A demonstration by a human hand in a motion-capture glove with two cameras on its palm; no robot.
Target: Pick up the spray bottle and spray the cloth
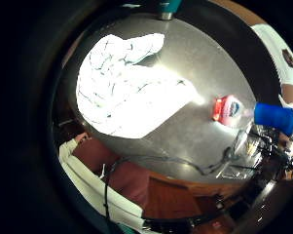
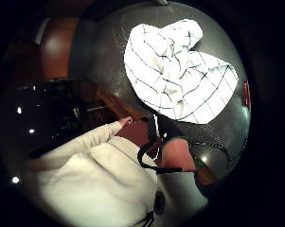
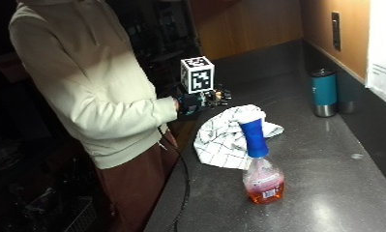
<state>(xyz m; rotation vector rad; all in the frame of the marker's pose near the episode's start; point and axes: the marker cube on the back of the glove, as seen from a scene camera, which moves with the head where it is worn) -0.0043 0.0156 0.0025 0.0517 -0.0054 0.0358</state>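
In the outside view we see the person standing at the left of the frame, with the gloved right hand (image 3: 202, 101) held above the near edge of the dark tabletop (image 3: 334, 145), holding nothing. From here we cannot tell whether its fingers are spread or curled. The spray bottle (image 3: 262, 169) stands upright in the lower middle of the frame, blue head on top and orange liquid in the base, well apart from the hand. Just behind it, the white checked cloth (image 3: 225, 137) lies crumpled on the tabletop, between bottle and hand. A teal cup (image 3: 324, 92) stands at the upper right by the wall.

The little finger side palm view looks down on the tabletop (image 1: 204, 68) and gives us the cloth (image 1: 131, 87) beside the bottle (image 1: 243, 113), with the teal cup (image 1: 168, 7) just cut off at the edge. The thumb side palm view shows us the cloth (image 2: 180, 71) again, and only a red sliver at the rim that may be the bottle. What it does add is the person's cream sleeve (image 2: 80, 156).
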